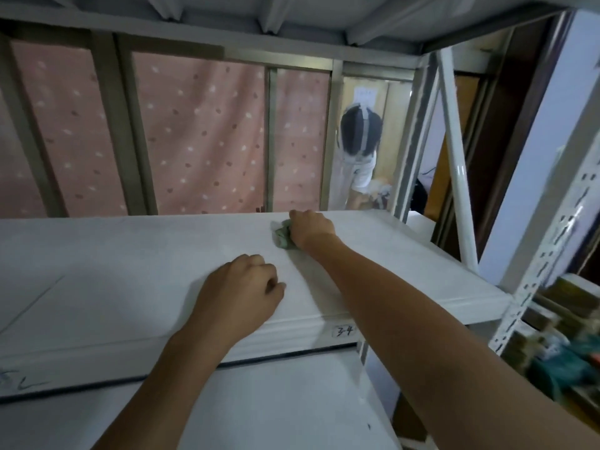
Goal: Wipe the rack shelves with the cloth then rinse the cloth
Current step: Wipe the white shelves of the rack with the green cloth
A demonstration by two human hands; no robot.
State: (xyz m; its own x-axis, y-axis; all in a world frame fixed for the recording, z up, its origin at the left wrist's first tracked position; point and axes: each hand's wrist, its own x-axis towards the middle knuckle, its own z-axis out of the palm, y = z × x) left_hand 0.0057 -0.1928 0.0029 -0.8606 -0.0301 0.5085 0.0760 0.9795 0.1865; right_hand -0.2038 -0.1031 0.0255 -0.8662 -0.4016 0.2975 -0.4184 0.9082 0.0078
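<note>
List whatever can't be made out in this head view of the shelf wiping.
1. The cloth: head view, mostly covered by the right hand gripping it, so its full size and soiling are hidden.
2. The packaged items at lower right: head view, blurred and cut off by the right edge, labels unreadable.
3. The dark scribble on the shelf's front lip: head view, cut off by the left edge, unreadable.

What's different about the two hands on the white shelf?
The right hand grips a green cloth; the left hand holds nothing. The right hand reaches close to the back edge of the shelf; the left hand rests nearer the front edge. Both have curled fingers, and both are on the same shelf.
</note>
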